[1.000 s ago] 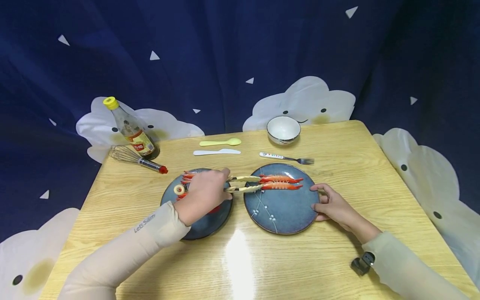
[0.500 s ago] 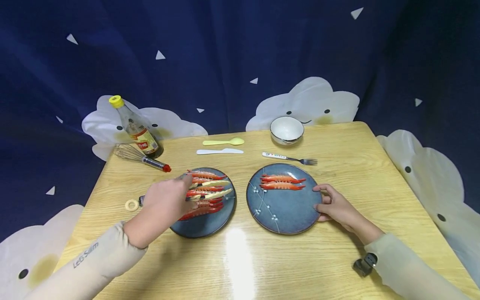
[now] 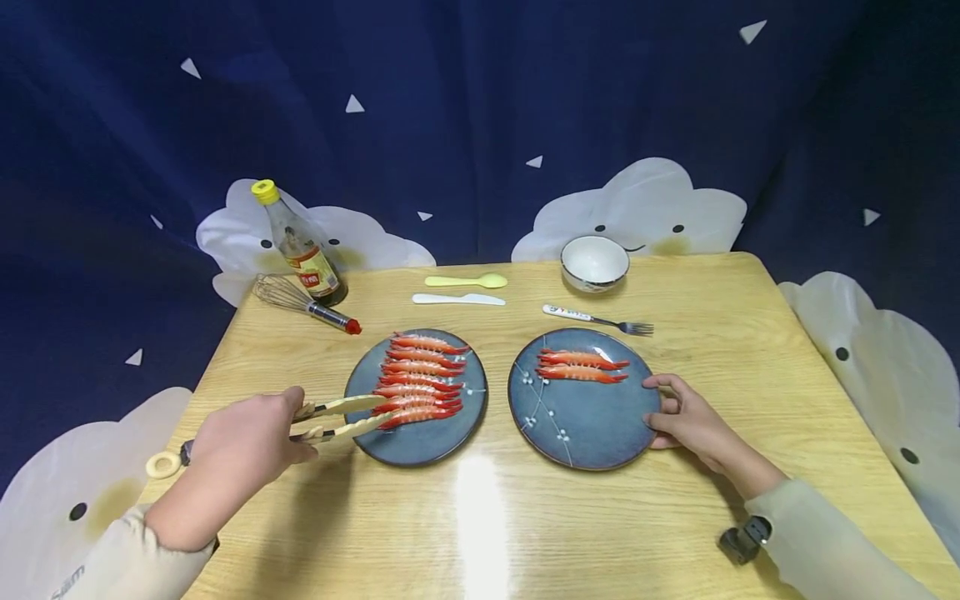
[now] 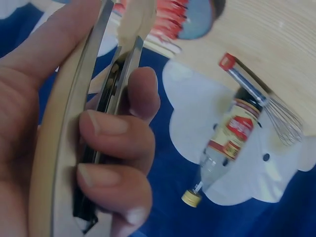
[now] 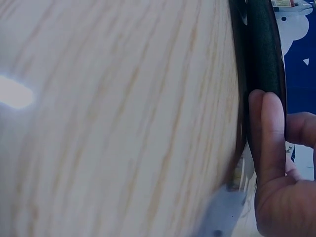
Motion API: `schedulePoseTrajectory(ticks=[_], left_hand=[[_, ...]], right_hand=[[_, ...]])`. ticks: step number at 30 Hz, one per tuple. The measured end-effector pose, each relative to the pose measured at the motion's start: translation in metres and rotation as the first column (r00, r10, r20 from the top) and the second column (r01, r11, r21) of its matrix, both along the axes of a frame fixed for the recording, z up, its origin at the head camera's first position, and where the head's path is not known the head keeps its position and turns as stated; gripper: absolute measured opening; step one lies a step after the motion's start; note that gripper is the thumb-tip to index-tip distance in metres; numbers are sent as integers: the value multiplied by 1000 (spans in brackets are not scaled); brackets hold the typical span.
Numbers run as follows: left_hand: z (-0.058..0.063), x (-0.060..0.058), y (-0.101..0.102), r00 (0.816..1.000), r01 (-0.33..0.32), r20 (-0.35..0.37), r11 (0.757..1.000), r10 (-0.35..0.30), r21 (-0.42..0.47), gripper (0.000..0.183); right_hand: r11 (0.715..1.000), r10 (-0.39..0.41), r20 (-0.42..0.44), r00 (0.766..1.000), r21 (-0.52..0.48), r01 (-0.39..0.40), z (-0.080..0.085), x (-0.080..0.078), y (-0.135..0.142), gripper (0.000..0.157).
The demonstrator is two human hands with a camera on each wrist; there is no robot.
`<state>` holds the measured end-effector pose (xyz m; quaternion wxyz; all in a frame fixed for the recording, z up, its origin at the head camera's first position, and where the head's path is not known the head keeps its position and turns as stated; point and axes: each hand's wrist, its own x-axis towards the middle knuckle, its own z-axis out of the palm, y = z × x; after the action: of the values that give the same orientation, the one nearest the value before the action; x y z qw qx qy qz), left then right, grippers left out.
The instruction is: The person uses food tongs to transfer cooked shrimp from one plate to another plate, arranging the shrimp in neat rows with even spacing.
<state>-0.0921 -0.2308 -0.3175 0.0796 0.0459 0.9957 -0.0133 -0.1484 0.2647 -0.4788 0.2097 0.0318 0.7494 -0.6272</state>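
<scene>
In the head view my left hand [image 3: 243, 442] grips a pair of cream-tipped tongs [image 3: 347, 405], whose tips point right, parted, by the lowest prawns on the left plate. The left wrist view shows fingers curled round the metal tongs. Several red-orange prawns [image 3: 420, 379] lie in a column on the left blue plate [image 3: 420, 454]. On the right blue plate [image 3: 592, 433] two prawns [image 3: 581, 366] lie side by side near the top. My right hand [image 3: 693, 421] pinches that plate's right rim; in the right wrist view its fingers reach under the plate edge [image 5: 266, 54].
A sauce bottle [image 3: 311, 262] and a whisk [image 3: 307, 305] stand and lie at the back left. Behind the plates are a yellow spoon [image 3: 465, 282], a white knife [image 3: 459, 299], a fork [image 3: 598, 319] and a white bowl [image 3: 595, 263].
My left hand has pulled the tongs left from the right plate, over the left plate, to its lower left side. The right hand stays at the rim; the view has shifted slightly.
</scene>
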Motion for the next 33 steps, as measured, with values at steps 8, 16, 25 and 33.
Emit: schedulePoseTrajectory(ticks=[8,16,25,33], left_hand=[[0,-2,-9,999,-1,41,1000,2,-14,44],[-9,-8,-10,996,6,90,1000,-4,-19,43],[-15,-9,-13,997,18,76,1000,-18,9,40],[-18,0,-13,999,16,49,1000,-17,12,39]], right_hand=[[1000,-7,-4,1000,-15,7,-3,0,3,56],[1000,-11,-1,1000,-21,11,-4,-1,2,55],[1000,-18,-10,1000,-5,18,-1,0,1,55],[1000,-18,-7,1000,-10,18,-3,0,1,55]])
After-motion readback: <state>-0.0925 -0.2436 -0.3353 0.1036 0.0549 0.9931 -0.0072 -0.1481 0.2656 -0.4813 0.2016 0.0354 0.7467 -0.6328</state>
